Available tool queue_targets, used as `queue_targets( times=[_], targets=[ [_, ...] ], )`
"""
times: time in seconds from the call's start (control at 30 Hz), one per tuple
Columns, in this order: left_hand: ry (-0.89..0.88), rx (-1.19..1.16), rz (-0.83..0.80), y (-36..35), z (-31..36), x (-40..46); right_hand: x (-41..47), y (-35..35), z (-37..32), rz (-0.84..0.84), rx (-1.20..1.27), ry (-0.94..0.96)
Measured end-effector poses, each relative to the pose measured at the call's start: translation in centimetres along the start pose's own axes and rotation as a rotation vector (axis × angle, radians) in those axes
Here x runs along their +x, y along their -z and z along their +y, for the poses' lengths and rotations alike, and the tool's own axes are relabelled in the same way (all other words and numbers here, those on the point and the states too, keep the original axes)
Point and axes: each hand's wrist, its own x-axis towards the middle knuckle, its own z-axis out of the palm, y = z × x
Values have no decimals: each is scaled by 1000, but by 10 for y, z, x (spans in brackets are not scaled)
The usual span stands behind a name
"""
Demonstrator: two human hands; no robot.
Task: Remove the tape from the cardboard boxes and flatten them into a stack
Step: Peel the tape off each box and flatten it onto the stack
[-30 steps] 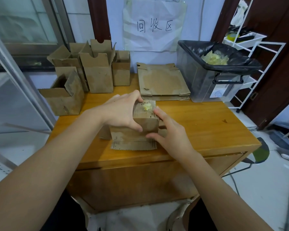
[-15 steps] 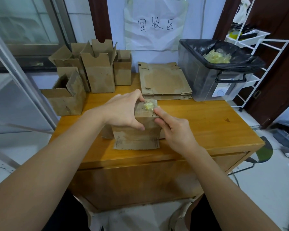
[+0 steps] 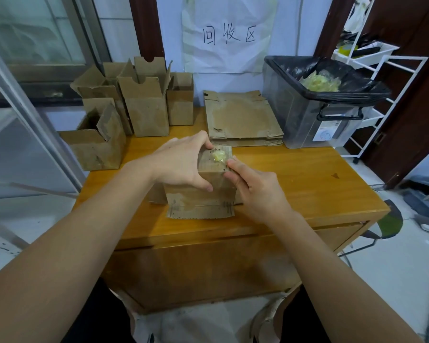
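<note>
Near edge, centre of the wooden surface (image 3: pixel 295 174): small cardboard box (image 3: pixel 203 191) standing upright, bottom flap splayed flat toward the front edge. Left hand (image 3: pixel 183 164) grips box from its left side, fingers curled over the top, thumb on the front face. Right hand (image 3: pixel 255 189) at the box's right top edge, index finger and thumb pinching there, just beside a crumpled wad of yellowish tape (image 3: pixel 219 155) stuck on the box top. Back left corner: cluster of open unflattened boxes (image 3: pixel 144 105), one more (image 3: pixel 97 144) lying at the left edge. Back centre: stack of flattened boxes (image 3: pixel 242 120). Back right corner: clear bin with black liner (image 3: pixel 315 107), tape scraps inside. Behind: wall with paper sign (image 3: pixel 228 35), window left, white wire rack (image 3: pixel 372 70) right.
</note>
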Motion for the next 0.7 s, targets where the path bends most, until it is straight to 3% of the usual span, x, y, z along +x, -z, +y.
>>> queue_targets(
  times=[0.23, 0.53, 0.7],
  targets=[
    [9, -9, -15, 1, 0, -1, -8, 9, 4, -45, 284, -87],
    [2, -2, -2, 0, -1, -1, -10, 18, 5, -183, 398, -116],
    [-26, 27, 19, -1, -2, 0, -7, 13, -5, -54, 348, -101]
  ],
)
